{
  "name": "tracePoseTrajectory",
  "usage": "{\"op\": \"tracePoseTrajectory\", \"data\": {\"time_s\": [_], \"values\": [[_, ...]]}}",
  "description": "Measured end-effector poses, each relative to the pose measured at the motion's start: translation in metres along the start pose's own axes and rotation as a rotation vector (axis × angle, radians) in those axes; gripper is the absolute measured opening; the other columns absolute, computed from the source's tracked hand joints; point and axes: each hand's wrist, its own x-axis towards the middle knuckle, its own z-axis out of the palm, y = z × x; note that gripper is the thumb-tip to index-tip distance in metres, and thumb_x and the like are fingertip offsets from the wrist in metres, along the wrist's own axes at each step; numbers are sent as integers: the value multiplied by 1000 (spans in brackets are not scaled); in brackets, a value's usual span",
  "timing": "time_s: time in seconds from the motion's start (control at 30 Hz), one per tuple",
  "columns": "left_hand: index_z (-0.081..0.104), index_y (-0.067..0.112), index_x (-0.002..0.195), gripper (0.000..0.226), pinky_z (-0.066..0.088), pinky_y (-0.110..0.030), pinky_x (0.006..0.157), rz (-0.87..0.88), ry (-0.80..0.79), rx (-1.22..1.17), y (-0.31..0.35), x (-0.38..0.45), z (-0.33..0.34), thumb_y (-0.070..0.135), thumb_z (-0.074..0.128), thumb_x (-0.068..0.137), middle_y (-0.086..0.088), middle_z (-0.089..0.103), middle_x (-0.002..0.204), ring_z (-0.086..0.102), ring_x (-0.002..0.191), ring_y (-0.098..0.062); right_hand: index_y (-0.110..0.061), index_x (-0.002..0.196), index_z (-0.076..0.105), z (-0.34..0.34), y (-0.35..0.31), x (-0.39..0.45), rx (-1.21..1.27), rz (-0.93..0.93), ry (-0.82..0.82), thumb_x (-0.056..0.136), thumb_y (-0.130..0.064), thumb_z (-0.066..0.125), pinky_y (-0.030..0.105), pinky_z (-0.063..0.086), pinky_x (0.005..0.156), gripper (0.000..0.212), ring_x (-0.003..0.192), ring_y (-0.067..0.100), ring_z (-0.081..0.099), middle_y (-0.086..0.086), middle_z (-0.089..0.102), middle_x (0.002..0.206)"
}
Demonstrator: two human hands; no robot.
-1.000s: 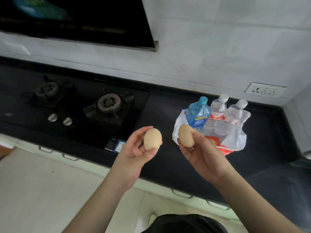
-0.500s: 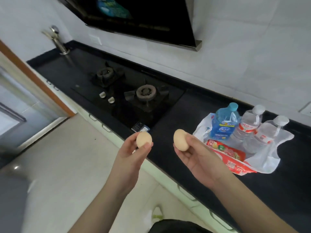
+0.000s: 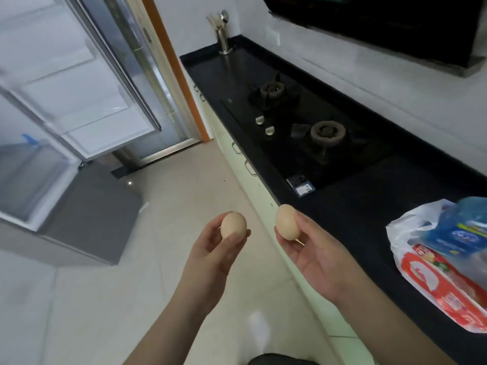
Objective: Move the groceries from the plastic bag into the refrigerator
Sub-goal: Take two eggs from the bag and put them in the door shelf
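Each hand has its grip on one egg: left hand (image 3: 210, 255) pinches the left egg (image 3: 233, 224), right hand (image 3: 313, 256) the right egg (image 3: 287, 222), both off the worktop (image 3: 369, 196). Light, brittle, smooth shells: hold round the middle, gently

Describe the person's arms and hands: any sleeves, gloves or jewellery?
Both forearms are bare to the bottom of the picture, with no sleeves in view. The left hand and right hand wear no gloves, and no rings, watch or bracelet show.
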Motion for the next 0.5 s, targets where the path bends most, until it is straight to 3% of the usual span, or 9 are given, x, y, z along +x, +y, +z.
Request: {"op": "tracePoseTrajectory", "data": {"time_s": [0.37,0.5], "values": [[58,5,126,51,54,-25,89,137,293,-195,35,-55,-146,11,65,76,-10,70,114,66,111,-32,-5,103,75,98,128,34,-162,283,-169,88,-15,61,30,57,83,22,98,22,69,10,72,111],[58,5,127,60,53,-26,90,183,350,-232,47,-82,-215,16,75,70,-11,70,116,66,111,-31,-5,95,77,145,191,39,-228,347,-202,83,-13,64,30,58,81,20,97,22,69,11,73,111]]}}
